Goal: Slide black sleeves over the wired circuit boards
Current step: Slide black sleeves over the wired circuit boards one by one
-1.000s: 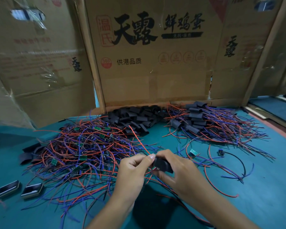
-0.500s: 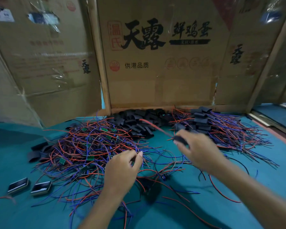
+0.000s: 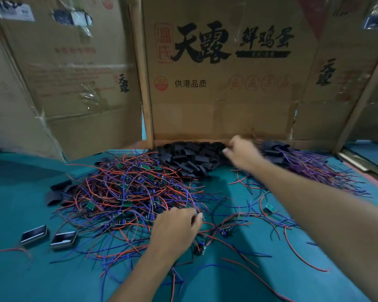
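A tangle of red and blue wires with small green circuit boards (image 3: pixel 129 192) lies on the teal table at centre left. Behind it is a heap of empty black sleeves (image 3: pixel 190 158). To the right lies a pile of sleeved boards (image 3: pixel 303 164) with wires fanning out. My left hand (image 3: pixel 177 227) rests at the tangle's near right edge, its fingertips pinched together on wires. My right hand (image 3: pixel 240 151) is stretched far out, blurred, at the gap between the sleeve heap and the sleeved pile; what its curled fingers hold is hidden.
Cardboard box walls (image 3: pixel 216 105) close off the back of the table. Two shiny flat rectangular pieces (image 3: pixel 34 234) (image 3: pixel 63 238) lie at the near left. A few loose sleeves (image 3: pixel 57 192) sit left of the tangle. A single wired board (image 3: pixel 270 208) lies under my right forearm.
My hands have parted. The right hand carried the sleeved board from the near centre out to the back right. The left hand moved into the tangle's edge.
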Tool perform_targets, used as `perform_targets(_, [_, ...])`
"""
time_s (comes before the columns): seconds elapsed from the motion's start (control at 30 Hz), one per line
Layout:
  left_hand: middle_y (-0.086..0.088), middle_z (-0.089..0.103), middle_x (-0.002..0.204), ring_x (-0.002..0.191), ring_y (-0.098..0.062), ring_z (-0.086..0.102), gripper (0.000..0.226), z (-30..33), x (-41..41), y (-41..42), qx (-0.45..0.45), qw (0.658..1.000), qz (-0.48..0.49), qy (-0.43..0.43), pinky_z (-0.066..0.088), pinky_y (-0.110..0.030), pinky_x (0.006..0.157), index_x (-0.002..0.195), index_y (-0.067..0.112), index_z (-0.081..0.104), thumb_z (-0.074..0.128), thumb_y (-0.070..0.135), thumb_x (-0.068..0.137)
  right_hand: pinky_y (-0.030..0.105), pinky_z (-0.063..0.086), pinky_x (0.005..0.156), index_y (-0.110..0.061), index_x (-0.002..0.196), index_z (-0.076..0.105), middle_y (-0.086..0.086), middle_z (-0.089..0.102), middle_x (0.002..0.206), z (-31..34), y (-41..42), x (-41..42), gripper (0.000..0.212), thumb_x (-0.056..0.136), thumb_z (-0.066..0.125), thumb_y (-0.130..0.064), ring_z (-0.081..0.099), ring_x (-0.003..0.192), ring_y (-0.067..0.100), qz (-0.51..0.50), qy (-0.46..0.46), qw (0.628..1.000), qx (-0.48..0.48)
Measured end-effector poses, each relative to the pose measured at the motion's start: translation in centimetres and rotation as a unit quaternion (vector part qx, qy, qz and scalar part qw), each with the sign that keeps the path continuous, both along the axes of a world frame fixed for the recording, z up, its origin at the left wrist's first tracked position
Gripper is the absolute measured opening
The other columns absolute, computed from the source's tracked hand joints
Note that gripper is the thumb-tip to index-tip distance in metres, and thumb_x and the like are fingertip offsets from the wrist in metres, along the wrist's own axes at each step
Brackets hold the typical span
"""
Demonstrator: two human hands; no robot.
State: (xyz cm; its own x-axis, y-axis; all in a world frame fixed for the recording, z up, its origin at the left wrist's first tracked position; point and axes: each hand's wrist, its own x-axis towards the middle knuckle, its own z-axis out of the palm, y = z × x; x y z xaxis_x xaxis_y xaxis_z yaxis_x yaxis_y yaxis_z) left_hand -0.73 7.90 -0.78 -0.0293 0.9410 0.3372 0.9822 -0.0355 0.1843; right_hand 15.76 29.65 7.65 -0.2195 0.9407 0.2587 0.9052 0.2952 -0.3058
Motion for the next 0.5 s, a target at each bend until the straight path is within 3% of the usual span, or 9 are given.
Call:
perform_targets(0.07, [0.003,0.039,0.049,0.042,-0.013,0.034,0.046,-0.2,0.1,0.0,0.000,1.000,0.000,0.008,0.026,-0.027,0.043,0.069,0.020,0.051,0.038,0.050,0.102,0.037,0.049,0.083,-0.001,0.124,0.045,0.020,0.059,0.120,-2.1,-1.5,-4.5,0.047,0.096,0.057,-0.036,0.058,0.108,0.036,0.051,0.049,0.991,-0.116])
perform_targets(0.17, [0.003,0.040,0.050,0.044,-0.014,0.036,0.045,-0.5,-0.3,0.1,0.004,1.000,0.006,0.021,0.030,-0.030,0.046,0.066,0.020,0.044,0.038,0.048,0.101,0.034,0.046,0.071,0.001,0.127,0.042,0.018,0.056,0.117,-3.9,-2.4,-8.2,0.046,0.096,0.058,-0.029,0.059,0.101,0.034,0.026,0.044,0.979,-0.198])
perform_targets(0.3, [0.005,0.042,0.051,0.042,-0.014,0.037,0.037,-0.2,-2.0,0.2,0.026,0.999,0.026,-0.010,0.027,-0.026,0.043,0.074,0.024,0.050,0.041,0.044,0.103,0.035,0.046,0.065,-0.003,0.102,0.057,0.015,0.061,0.097,-4.7,-2.5,-7.9,0.012,0.095,0.056,-0.013,0.060,0.084,0.032,0.016,-0.017,0.987,-0.162])
perform_targets(0.4, [0.008,0.040,0.046,0.035,-0.012,0.031,0.031,0.2,-2.7,0.3,0.067,0.995,0.056,-0.047,0.019,-0.021,0.037,0.077,0.023,0.053,0.046,0.039,0.103,0.034,0.045,0.060,-0.008,0.077,0.052,0.009,0.056,0.076,-4.9,-2.7,-7.2,0.030,0.096,0.059,-0.030,0.056,0.070,0.029,0.035,-0.020,0.986,-0.164])
perform_targets(0.5, [0.009,0.039,0.045,0.033,-0.010,0.030,0.024,0.3,-2.3,0.2,0.085,0.992,0.050,-0.074,0.015,-0.018,0.036,0.081,0.024,0.053,0.049,0.036,0.101,0.036,0.047,0.063,-0.006,0.080,0.053,0.014,0.062,0.090,-5.2,-3.0,-7.1,0.023,0.096,0.057,-0.021,0.060,0.078,0.033,0.025,-0.023,0.988,-0.149])
